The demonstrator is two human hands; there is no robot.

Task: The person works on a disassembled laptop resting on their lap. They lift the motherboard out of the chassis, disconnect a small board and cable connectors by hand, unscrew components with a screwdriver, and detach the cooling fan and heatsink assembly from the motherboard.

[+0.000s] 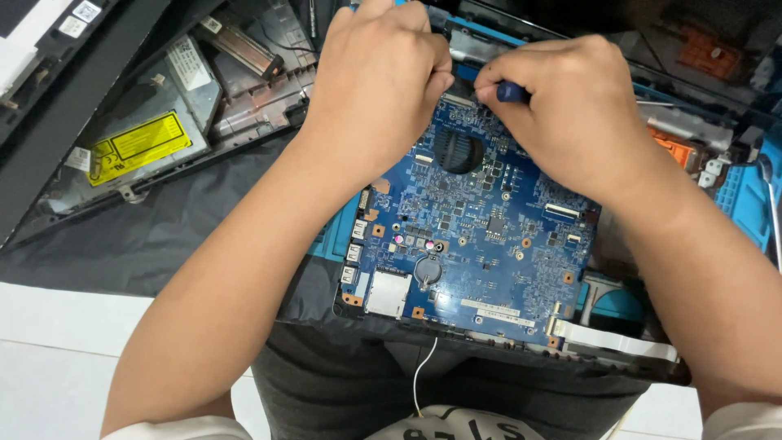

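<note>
From the head view, both hands work at the far edge of a blue motherboard (472,236) that lies flat over a black cloth (163,236) and a blue work mat (749,204), directly in front of the person.

The right hand (570,114) is closed around a blue-handled tool (511,92) — only a short stub of the handle shows between the fingers, so its tip and its kind cannot be told. The handle's long axis runs roughly sideways, pointing left toward the other hand.

The left hand (383,73) is curled into a narrow pinch, knuckles up, its fingertips pressed down at the board's top edge; whether it grips a small part or only steadies the board is hidden. The two hands are nearly touching, with the tool in the small gap between them — both equally near the spot at the board's far edge, just beyond the round cut-out (458,152).

The board's long axis runs away from the person, tilted slightly right. Its near end carries a round coin cell (427,270), a silver card slot (388,293) and a row of ports along the left side.

To the far left sits an opened laptop base (204,90) holding a metal drive with a yellow label (140,147). A white flat cable (615,341) lies at the board's near right corner.
</note>
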